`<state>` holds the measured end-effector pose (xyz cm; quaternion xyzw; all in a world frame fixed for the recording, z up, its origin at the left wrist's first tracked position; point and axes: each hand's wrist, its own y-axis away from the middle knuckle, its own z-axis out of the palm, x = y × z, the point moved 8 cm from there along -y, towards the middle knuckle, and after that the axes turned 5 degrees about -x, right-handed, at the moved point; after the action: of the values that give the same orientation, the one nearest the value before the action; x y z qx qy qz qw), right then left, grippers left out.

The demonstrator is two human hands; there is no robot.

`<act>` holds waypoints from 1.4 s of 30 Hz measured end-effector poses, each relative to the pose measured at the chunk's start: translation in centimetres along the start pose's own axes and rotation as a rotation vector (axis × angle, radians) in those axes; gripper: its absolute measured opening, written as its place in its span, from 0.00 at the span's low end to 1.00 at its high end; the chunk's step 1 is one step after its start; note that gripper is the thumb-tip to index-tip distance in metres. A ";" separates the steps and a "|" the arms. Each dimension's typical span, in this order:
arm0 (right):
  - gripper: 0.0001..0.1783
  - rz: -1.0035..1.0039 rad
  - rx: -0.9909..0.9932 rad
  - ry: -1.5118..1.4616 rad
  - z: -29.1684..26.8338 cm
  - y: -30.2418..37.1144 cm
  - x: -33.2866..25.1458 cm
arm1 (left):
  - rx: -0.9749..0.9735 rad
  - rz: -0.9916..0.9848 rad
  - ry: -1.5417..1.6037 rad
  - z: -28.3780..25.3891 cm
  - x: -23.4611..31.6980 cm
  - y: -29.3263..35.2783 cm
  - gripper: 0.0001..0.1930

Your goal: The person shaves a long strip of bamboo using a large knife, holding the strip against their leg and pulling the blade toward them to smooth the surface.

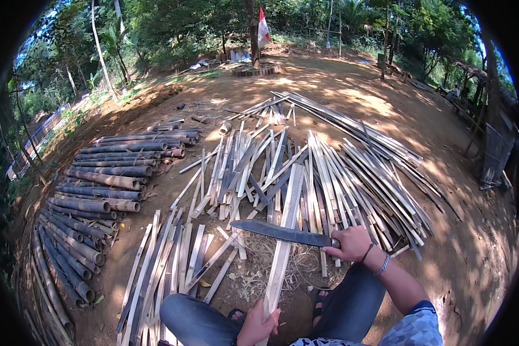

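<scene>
My right hand is closed round the handle of a machete, whose long dark blade points left. The blade lies across a pale split bamboo strip, at about its middle; whether it touches cannot be made out. Low in the view, my left hand grips the near end of that strip between my knees. From there the strip slants up and away, its far end over a heap of other split bamboo strips. Thin shavings litter the ground beneath the blade.
Whole bamboo poles are stacked on the left. More split strips lie beside my left knee, and long ones stretch to the right. Further off stand a red and white flag, trees and a shelter at right.
</scene>
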<state>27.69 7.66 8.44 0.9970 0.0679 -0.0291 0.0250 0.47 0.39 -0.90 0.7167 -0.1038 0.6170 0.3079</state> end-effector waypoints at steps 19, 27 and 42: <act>0.34 -0.022 0.041 -0.045 0.2 -0.3 1.5 | 0.104 0.012 -0.182 0.7 -0.3 0.5 0.12; 0.32 0.044 0.088 -0.202 0.1 -0.6 3.1 | 0.102 -0.004 -0.140 0.8 -0.6 0.3 0.11; 0.24 0.142 0.189 -1.054 3.2 -1.5 0.7 | -0.139 0.013 0.120 -0.1 -0.2 -3.0 0.19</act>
<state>27.98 9.02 5.13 0.8471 -0.0242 -0.5298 -0.0323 1.98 2.77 -2.07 0.6546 -0.1322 0.6521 0.3588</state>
